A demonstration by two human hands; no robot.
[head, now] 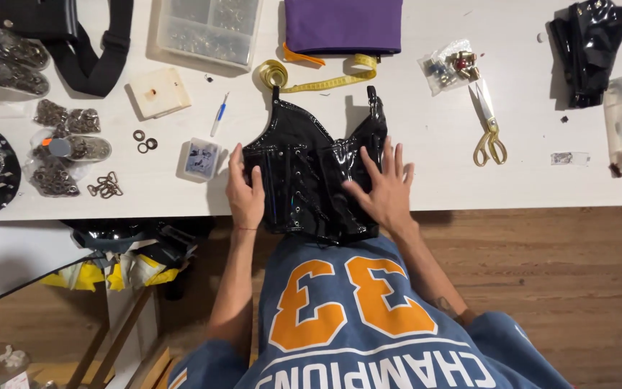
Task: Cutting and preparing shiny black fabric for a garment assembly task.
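I have both hands flat on a glossy black corset top [311,173], which lies on the white table [469,166] at its near edge, hem hanging slightly over toward me. My left hand [245,189] rests along the garment's 9 o'clock side, fingers together and unclenched, gripping nothing. My right hand [385,189] is spread open on the 4 o'clock part of the front panel, pressing rather than grasping.

The lacing down the front looks threaded already and both straps point to 12 o'clock, so the piece seems largely assembled; I judge this a smoothing or checking stage, with finishing still open. What remains I cannot tell from here.

Around it: a yellow tape measure [325,75] at 12 o'clock, a purple pouch [343,25] beyond that, gold-handled scissors [487,126] at 2 o'clock, a small clear box [201,158] just beside my left hand at 9 o'clock, and loose metal rings [106,186] farther out at 9 o'clock.
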